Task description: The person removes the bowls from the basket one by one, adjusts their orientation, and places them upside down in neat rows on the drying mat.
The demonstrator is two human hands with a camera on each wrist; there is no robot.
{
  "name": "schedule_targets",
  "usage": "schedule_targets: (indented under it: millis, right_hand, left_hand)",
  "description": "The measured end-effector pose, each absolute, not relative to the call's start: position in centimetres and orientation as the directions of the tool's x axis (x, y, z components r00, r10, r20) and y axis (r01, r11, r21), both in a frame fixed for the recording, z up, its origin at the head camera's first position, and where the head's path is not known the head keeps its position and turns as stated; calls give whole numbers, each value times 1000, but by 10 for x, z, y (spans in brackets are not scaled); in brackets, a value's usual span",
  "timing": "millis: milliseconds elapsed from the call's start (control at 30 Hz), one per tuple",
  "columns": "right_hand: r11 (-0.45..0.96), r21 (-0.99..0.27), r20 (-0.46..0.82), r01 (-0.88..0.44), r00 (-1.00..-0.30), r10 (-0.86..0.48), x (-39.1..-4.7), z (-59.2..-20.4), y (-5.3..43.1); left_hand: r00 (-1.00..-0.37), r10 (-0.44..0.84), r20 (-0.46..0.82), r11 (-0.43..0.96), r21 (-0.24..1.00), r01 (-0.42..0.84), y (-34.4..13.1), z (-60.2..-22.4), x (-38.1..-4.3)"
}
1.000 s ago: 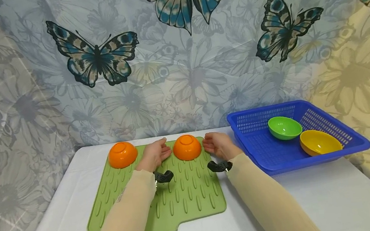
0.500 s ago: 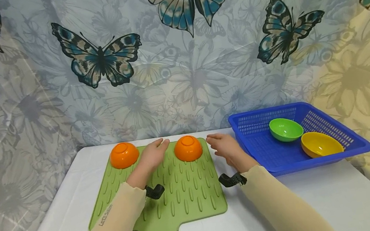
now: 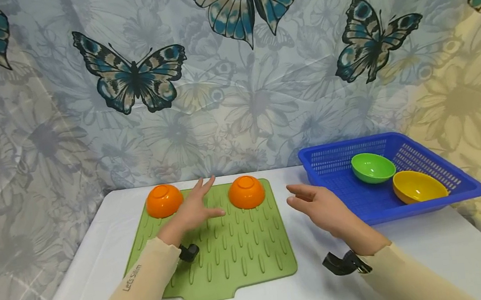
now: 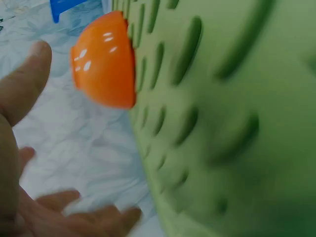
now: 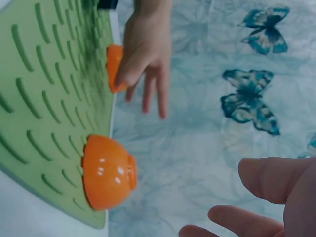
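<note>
Two orange bowls stand upside down at the far edge of a green ridged mat [image 3: 232, 266]: the left bowl [image 3: 164, 201] and the right bowl [image 3: 246, 192]. Between them, over the mat, my left hand [image 3: 191, 211] is spread with its thumb pointing toward the right bowl, holding nothing. My right hand [image 3: 326, 209] hovers over the white cloth right of the mat, fingers extended and nothing in them. The left wrist view shows one orange bowl [image 4: 104, 61] beyond my thumb. In the right wrist view, the nearer bowl [image 5: 108, 173] sits apart from my fingers.
A blue plastic basket [image 3: 321, 180] stands at the right, behind my right hand. Inside it are a green bowl [image 3: 373, 167] and a yellow bowl [image 3: 419, 186]. A butterfly-patterned cloth [image 3: 257, 103] hangs behind the table.
Both hands have drawn away from beside the right orange bowl. My left moved slightly left and spread its fingers; my right moved right and nearer, off the mat. The bowls stayed put.
</note>
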State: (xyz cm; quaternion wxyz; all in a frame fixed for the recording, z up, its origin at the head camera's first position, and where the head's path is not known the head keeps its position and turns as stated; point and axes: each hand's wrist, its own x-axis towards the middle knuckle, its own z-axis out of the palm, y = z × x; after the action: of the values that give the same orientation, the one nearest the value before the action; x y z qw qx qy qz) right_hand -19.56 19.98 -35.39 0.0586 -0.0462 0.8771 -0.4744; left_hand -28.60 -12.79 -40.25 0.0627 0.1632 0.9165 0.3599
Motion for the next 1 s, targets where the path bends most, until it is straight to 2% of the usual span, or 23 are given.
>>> schedule_targets:
  millis: [333, 600, 800, 1000]
  right_hand:
    - [575, -816, -27, -56, -991, -134, -161, -334, 236]
    - [406, -910, 27, -89, -987, -155, -155, -307, 289]
    - [336, -942, -76, 21, -986, -151, -181, -286, 361]
    - [346, -923, -227, 168, -964, -138, -204, -272, 424]
  left_hand:
    - [-873, 484, 54, 591, 715, 372, -86, -419, -299]
    - [-875, 483, 28, 623, 692, 366, -78, -426, -304]
    - [-878, 476, 48, 626, 683, 377, -78, -428, -307]
    - [-882, 466, 63, 636, 669, 384, -77, -428, -309]
